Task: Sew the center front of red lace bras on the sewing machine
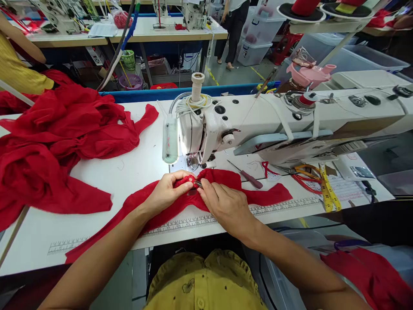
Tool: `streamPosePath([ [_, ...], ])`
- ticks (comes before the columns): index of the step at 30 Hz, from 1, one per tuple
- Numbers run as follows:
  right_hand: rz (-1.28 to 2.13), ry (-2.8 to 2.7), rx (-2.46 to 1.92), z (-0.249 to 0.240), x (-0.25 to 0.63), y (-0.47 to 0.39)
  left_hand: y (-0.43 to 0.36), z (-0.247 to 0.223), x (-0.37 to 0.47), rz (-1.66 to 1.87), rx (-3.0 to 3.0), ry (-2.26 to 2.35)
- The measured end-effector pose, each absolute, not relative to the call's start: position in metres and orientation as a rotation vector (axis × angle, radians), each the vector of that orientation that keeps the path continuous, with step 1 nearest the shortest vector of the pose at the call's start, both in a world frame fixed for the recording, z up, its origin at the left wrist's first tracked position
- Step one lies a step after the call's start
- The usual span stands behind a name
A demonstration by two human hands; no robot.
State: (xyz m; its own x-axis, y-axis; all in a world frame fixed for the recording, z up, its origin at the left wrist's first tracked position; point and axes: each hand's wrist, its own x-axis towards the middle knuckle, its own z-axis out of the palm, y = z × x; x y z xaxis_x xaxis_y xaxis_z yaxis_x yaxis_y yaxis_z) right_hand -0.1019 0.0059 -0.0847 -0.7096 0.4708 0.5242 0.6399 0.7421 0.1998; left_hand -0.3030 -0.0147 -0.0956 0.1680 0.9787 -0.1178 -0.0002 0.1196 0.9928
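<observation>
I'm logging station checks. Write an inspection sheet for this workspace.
Surface: white table, ruler printed along near edge.
Job's things: red cloth before the machine; small metal tool, type unclear.
Clutter: red pile at left; purple-handled tool, scissors, tape measure at right.
Hands: left hand pinches the cloth; right hand holds the metal tool at it.
Cables: pale loops on the machine; blue cable hanging behind.
Surroundings: person in yellow at left, standing person behind, plastic bins.
</observation>
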Motion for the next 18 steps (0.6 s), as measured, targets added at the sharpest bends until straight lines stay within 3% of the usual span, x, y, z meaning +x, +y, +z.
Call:
streamPosePath([
  [13, -0.789, -2.547, -0.774, -0.0850, -0.1003, 0.0019, -0.0141, -0.0924, -0.3027, 0.990, 1.211, 1.151],
  [18, -0.662, -2.603, -0.799, -0.0851, -0.0990, 0.0020, -0.0146, -0.0932, -0.3028, 0.991, 1.206, 1.166],
])
